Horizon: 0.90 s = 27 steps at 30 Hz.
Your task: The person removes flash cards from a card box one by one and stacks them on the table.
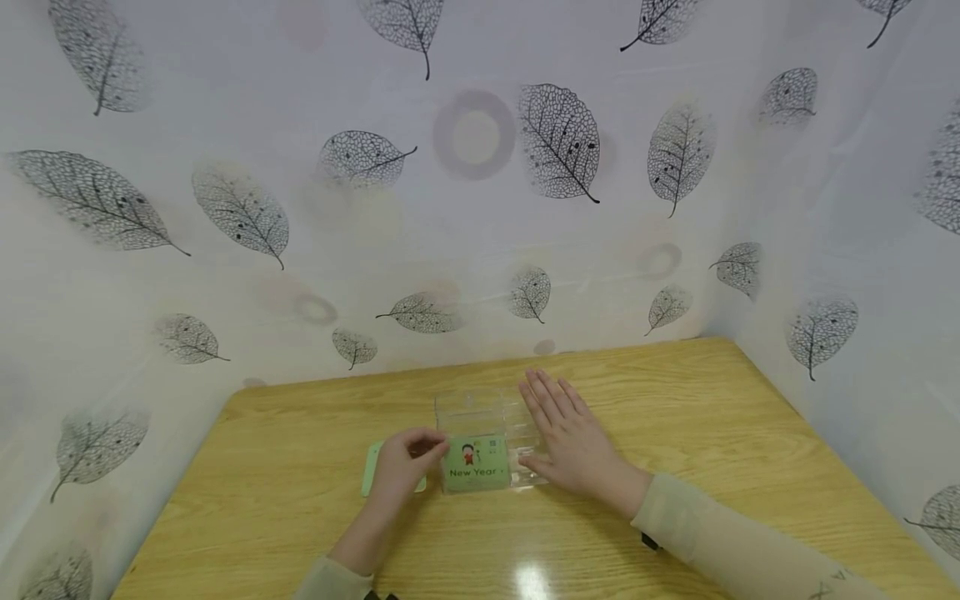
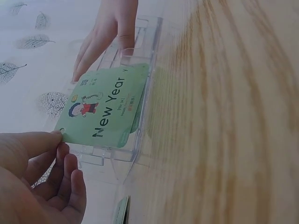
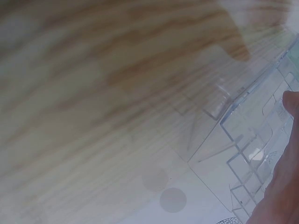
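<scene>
A green flash card (image 1: 477, 463) printed "New Year" with a small cartoon figure lies over a clear plastic case (image 1: 471, 403) on the table. My left hand (image 1: 403, 463) pinches this card at its left edge between thumb and fingertip. In the left wrist view the card (image 2: 105, 107) is tilted up a little, with more green showing beneath it. My right hand (image 1: 573, 442) rests on the case's right part, fingers straight and pointing away. The right wrist view shows the case's molded clear compartments (image 3: 247, 149) beside that hand.
More green cards (image 1: 371, 472) lie on the wooden table (image 1: 262, 517), partly hidden by my left hand. A white sheet with leaf prints (image 1: 480, 242) hangs behind the table and along its sides.
</scene>
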Tool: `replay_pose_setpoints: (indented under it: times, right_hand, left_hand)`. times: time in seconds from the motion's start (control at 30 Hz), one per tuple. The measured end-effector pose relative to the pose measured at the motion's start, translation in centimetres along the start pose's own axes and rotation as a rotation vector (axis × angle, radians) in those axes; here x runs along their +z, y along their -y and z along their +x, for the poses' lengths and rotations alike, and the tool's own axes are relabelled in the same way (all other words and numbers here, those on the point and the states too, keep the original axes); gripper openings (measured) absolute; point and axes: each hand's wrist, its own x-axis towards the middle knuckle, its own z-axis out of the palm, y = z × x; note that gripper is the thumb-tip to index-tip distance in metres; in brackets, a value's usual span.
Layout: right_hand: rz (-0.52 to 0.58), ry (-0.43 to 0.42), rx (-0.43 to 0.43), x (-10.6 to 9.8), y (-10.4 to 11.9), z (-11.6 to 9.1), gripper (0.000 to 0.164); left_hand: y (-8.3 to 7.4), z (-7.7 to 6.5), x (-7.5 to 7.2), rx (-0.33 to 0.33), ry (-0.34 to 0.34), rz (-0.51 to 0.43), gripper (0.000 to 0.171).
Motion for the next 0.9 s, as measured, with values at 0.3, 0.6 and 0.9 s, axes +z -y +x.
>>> replay_pose_setpoints:
  times: [0.3,0.6,0.9]
  right_hand:
    - [0.014,0.010,0.004,-0.14,0.07,0.07,0.109]
    - [0.009,0.010,0.000,-0.34,0.05,0.03,0.109]
    - [0.020,0.000,0.000,-0.22,0.04,0.01,0.111]
  left_hand:
    - [0.17,0.13,-0.08,0.015,0.001,0.006,0.008]
    - [0.13,0.22,-0.10,0.014,-0.008,0.001,0.009]
    - [0.32,0.23,-0.19,0.014,-0.016,-0.012,0.010]
